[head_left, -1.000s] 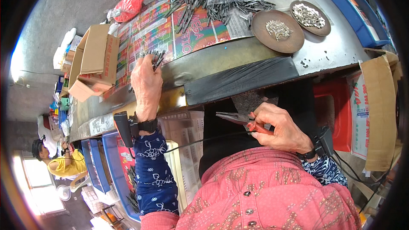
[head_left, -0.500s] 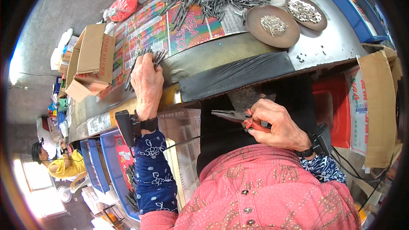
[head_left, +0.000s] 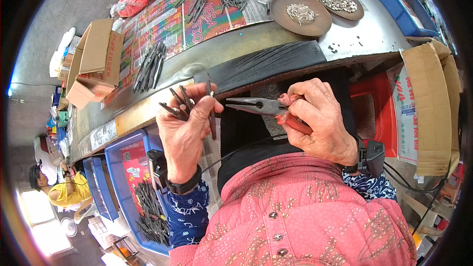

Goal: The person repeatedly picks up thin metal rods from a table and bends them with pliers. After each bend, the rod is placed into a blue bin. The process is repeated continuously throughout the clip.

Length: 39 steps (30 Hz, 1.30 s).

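Observation:
My left hand [head_left: 181,140] is closed on several slim dark strips. One strip [head_left: 212,118] stands nearly upright, pinched between thumb and forefinger, with a tiny pale spot on it at the fingertips. The others fan out between the remaining fingers. My right hand [head_left: 322,123] grips long-nose pliers [head_left: 256,105] by their red handles. Their jaws are slightly parted and point left, with the tip close to the pinched strip; whether they touch it I cannot tell. Beyond my left hand, a small bundle of dark strips [head_left: 150,66] lies on the table.
A brown plate [head_left: 315,28] of small metal pins and another plate [head_left: 358,14] of pale bits stand at the far right. Dark strips [head_left: 199,5] pile up at the back. A cardboard box [head_left: 108,61] is at left. Below it, a blue bin [head_left: 116,160] holds more strips.
My left hand has drawn back from the bundle on the table with several strips, bringing one to the pliers. My right hand has turned a little, with the pliers still in it.

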Available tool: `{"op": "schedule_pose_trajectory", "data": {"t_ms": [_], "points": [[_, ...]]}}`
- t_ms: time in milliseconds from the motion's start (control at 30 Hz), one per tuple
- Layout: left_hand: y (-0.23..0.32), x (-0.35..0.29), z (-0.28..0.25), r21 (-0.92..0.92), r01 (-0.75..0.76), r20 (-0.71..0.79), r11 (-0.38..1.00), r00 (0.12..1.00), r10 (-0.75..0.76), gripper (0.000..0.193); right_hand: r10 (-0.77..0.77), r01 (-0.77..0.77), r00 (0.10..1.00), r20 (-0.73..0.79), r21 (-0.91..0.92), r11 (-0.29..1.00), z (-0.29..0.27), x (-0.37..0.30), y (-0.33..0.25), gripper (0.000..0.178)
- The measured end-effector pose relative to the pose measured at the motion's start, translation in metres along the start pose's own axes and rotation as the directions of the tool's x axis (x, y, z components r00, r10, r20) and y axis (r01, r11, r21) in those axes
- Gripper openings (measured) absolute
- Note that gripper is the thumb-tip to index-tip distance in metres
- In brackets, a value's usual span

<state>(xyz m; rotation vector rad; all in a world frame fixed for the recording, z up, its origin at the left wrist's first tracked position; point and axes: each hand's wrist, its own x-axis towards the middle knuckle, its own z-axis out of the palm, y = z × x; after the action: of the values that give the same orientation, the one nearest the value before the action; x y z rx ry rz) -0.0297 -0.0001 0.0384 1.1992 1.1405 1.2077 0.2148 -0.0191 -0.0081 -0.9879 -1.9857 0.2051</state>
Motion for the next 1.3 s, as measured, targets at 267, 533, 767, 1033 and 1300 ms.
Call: {"op": "schedule_pose_trajectory", "data": {"t_ms": [267, 533, 767, 1033, 1300], "points": [[-0.009, -0.026, -0.001, -0.351, 0.176, 0.121, 0.920, 0.982, -0.142, 0.014, -0.097, 0.095, 0.995, -0.008, -0.150, 0.984, -0.005, 0.002, -0.013, 0.021], [-0.016, -0.031, -0.011, -0.488, 0.301, 0.226, 0.820, 0.950, -0.215, 0.012, -0.147, 0.149, 0.989, 0.026, -0.196, 0.969, -0.009, 0.003, -0.019, 0.025], [-0.019, -0.033, -0.010, -0.460, 0.283, 0.247, 0.842, 0.951, -0.184, 0.011, -0.124, 0.139, 0.987, 0.101, -0.150, 0.979, -0.006, -0.002, -0.017, 0.020], [-0.023, -0.046, -0.003, 0.113, -0.154, 0.111, 0.982, 0.984, 0.142, 0.012, 0.104, -0.387, 0.863, 0.494, 0.515, 0.764, 0.000, -0.014, -0.005, 0.014], [-0.012, -0.025, -0.010, 0.549, -0.680, 0.428, 0.485, 0.728, 0.536, 0.035, 0.128, -0.621, 0.727, 0.675, 0.565, 0.544, 0.002, -0.017, 0.005, 0.020]]}}
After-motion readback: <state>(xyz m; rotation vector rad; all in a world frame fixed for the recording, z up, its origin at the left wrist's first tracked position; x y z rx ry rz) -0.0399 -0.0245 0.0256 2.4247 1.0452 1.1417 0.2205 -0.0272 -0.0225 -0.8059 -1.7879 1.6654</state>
